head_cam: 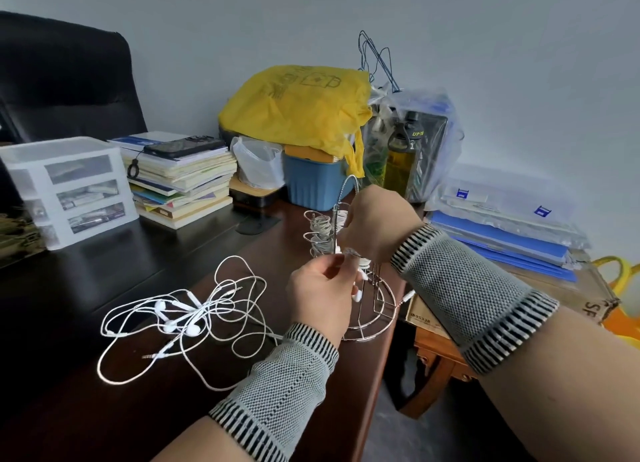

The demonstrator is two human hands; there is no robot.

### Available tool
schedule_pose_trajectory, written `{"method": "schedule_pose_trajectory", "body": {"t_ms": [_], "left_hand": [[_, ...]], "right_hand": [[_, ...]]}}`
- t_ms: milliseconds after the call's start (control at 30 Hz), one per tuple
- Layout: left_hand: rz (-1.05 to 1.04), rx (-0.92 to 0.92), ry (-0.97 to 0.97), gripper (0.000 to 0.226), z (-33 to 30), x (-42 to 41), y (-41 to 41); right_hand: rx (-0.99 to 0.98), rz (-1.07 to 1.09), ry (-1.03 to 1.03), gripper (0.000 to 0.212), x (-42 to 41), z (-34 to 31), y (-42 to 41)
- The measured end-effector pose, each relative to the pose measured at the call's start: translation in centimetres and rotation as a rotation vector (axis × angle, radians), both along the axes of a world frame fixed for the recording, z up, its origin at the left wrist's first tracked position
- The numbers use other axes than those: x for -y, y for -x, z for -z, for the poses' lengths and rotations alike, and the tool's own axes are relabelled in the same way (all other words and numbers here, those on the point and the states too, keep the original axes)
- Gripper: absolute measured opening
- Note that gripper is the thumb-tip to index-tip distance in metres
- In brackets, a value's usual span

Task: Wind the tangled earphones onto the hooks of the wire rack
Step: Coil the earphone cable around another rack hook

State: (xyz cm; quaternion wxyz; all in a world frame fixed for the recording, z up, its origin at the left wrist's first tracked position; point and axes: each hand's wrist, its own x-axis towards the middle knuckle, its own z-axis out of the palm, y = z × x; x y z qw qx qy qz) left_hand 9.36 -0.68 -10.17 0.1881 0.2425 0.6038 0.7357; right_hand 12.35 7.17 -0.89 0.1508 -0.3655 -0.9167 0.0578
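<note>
A silver wire rack stands near the desk's right edge, with a round base and an arched top. Grey-white earphone cords are coiled on its upper left hooks. My left hand pinches a white earphone cord beside a lower hook, and earbuds dangle under its fingers. My right hand grips the rack's middle from the right, its fingers hidden behind the hand. A tangled heap of white earphones lies on the dark desk to the left of my left hand.
A white drawer unit and a stack of books with a phone on top stand at the back left. A yellow bag over a blue bin, plastic bags and blue folders crowd the back right. The desk edge drops off right of the rack.
</note>
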Motion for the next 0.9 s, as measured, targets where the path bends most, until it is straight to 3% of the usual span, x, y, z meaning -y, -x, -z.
{"method": "schedule_pose_trajectory", "body": {"t_ms": [100,233,300,333,367,433,500,533,600,700,733,800,900], "left_hand": [[-0.021,-0.034,0.03,0.023,0.2,-0.1,0.2],[-0.087,-0.134,0.102,0.04,0.4,0.1,0.2],[-0.087,-0.169,0.185,0.04,0.1,0.3,0.3],[-0.103,-0.27,0.268,0.041,-0.2,0.3,0.5],[-0.087,-0.309,0.274,0.048,-0.6,0.5,0.4],[-0.009,-0.213,0.144,0.061,-0.2,0.6,1.2],[-0.001,-0.347,0.207,0.043,0.5,0.2,1.1],[-0.003,-0.234,0.152,0.028,0.8,-0.1,0.7],[-0.033,-0.119,0.04,0.019,0.7,0.0,0.5],[0.007,-0.107,-0.024,0.02,0.0,0.4,0.1],[0.017,-0.114,-0.023,0.016,-0.2,0.5,-0.1],[0.006,-0.123,-0.001,0.015,-0.2,0.6,-0.1],[0.014,-0.077,0.023,0.015,-0.2,0.7,-0.1]], "right_hand": [[0.065,-0.027,-0.028,0.014,1.3,0.0,-0.5],[0.16,-0.101,-0.26,0.019,4.3,0.0,-1.2],[0.178,-0.183,-0.349,0.01,5.3,0.2,-1.7],[0.196,-0.201,-0.375,0.018,5.7,0.2,-1.9],[0.214,-0.204,-0.398,0.023,5.8,0.6,-2.2],[0.153,-0.234,-0.467,0.02,6.1,1.7,-3.0],[0.005,-0.214,-0.545,0.012,5.6,3.2,-4.0],[-0.085,-0.212,-0.548,0.016,5.1,4.3,-4.6],[-0.24,-0.232,-0.507,0.007,4.0,6.1,-5.5],[-0.447,-0.222,-0.334,0.025,2.7,7.3,-6.8],[-0.511,-0.213,-0.276,0.022,2.3,7.5,-7.0],[-0.578,-0.158,-0.185,0.01,1.6,7.5,-7.3],[-0.593,-0.022,-0.072,0.007,0.3,7.4,-7.6]]}}
